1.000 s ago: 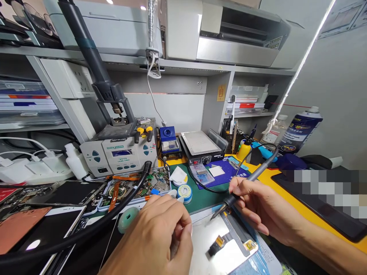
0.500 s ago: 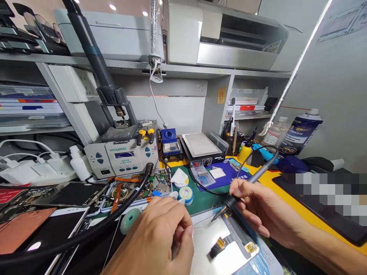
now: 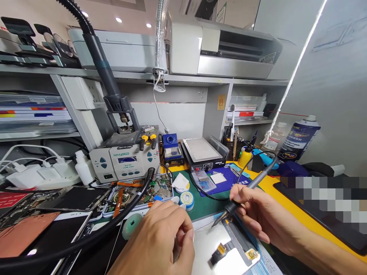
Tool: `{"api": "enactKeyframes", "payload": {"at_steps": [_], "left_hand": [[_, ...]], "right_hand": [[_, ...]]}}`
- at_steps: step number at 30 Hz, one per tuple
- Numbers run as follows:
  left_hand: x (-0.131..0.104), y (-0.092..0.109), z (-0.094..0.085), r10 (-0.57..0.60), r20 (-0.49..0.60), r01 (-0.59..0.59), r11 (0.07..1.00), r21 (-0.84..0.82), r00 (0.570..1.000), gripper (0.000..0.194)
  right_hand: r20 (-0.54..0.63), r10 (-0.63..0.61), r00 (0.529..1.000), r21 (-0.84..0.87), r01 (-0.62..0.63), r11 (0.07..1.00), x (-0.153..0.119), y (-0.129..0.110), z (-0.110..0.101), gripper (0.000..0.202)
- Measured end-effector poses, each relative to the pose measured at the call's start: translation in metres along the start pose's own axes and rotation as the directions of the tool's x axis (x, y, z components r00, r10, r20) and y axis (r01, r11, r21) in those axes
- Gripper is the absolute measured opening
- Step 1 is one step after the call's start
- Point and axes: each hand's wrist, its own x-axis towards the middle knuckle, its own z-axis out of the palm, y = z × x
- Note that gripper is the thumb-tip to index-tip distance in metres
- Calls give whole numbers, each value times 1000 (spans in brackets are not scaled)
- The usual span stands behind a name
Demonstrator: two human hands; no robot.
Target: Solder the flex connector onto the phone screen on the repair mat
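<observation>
In my right hand (image 3: 249, 206) is a soldering iron (image 3: 265, 172), gripped like a pen. Its tip points down to the left, at or just above the silvery back of a phone screen panel (image 3: 205, 248); contact is unclear. A black flex cable (image 3: 217, 255) with a gold end lies on that panel, and a gold contact patch (image 3: 252, 254) sits near its corner. My left hand (image 3: 160, 233) rests by the panel's left edge, fingers curled and thumb close to the index finger. Whatever they pinch is hidden.
Beyond my left hand stand round tins (image 3: 187, 199) and a tray of circuit boards (image 3: 143, 194). A thick black hose (image 3: 114, 224) crosses the left side, before the rework station (image 3: 126, 164). A hot plate (image 3: 203, 151) stands behind; a spray can (image 3: 299, 139) is at right.
The view has tilted up a little, so the surroundings sit lower in the picture. Both hands and the soldering iron keep nearly the same pose over the panel.
</observation>
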Motion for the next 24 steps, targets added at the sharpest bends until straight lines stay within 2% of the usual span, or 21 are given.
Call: {"api": "enactKeyframes", "payload": {"at_steps": [24], "left_hand": [[-2, 1, 1, -20, 33, 21, 1000, -4, 999, 17]], "right_hand": [[0, 14, 1000, -2, -14, 1000, -1, 0, 1, 5]]}}
